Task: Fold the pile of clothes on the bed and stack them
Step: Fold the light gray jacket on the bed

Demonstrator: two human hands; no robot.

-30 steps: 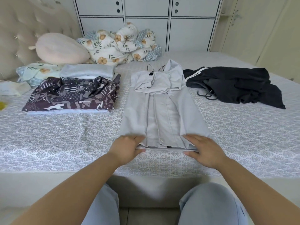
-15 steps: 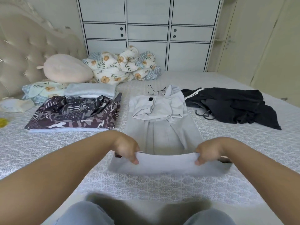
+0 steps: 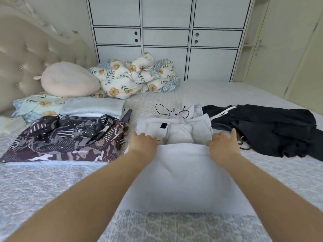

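Both hands are seen from the head camera laid on the grey garment, which serves as the landmark. The left hand is placed at the far left corner of the flap that is doubled over, fingers extended and pressing flat; the right hand is placed at the far right corner, fingers spread and straight, nothing being gripped. The hands are judged to be set apart at the two corners so that the folded edge is laid square and flattened across its width.

The grey garment is spread on the bed directly in front of the person, its lower half brought up over its middle, while its hood and black drawstring are left uncovered beyond the fold. To its left, a patterned dark garment is laid folded, with pale folded items behind that; this is taken to be the stack in progress. To its right, just beside the right hand, a black garment is left crumpled and is judged still to be folded. Beyond the grey garment, a floral bundle is heaped against the wardrobe.
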